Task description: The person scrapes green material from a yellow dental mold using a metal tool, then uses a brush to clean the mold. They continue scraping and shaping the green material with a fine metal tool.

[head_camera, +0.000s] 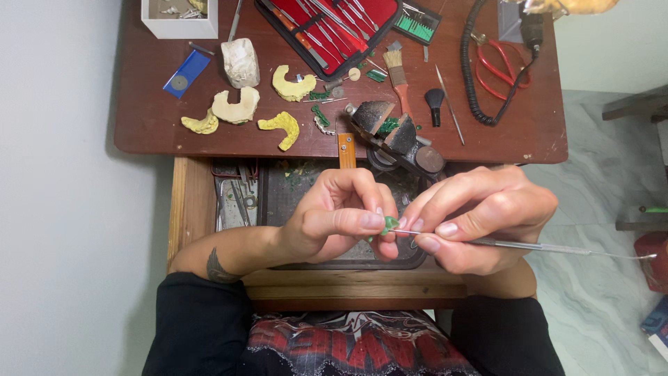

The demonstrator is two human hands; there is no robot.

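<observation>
1. The left hand is curled nearly closed, thumb and fingertips pinched on a small green wax piece that shows only as a bit of green between the fingertips.
2. The right hand is likewise almost closed, thumb and first fingers gripping a thin metal carving tool like a pen. The tool's tip touches the green wax piece just left of this hand's fingertips, and its long handle runs out to the right past the palm.
3. The two hands meet fingertip to fingertip, with the wax piece between them.
4. Directly beneath both hands lies a dark tray set in an open wooden drawer.
5. Just beyond the hands, at the edge of the brown table, sits a small bench vise.
6. Farther out beyond the left hand lie several yellow and cream dental casts.
7. Well beyond both hands is an open red instrument case.
8. Beyond the right hand rest a small brush and a black coiled cord.
</observation>
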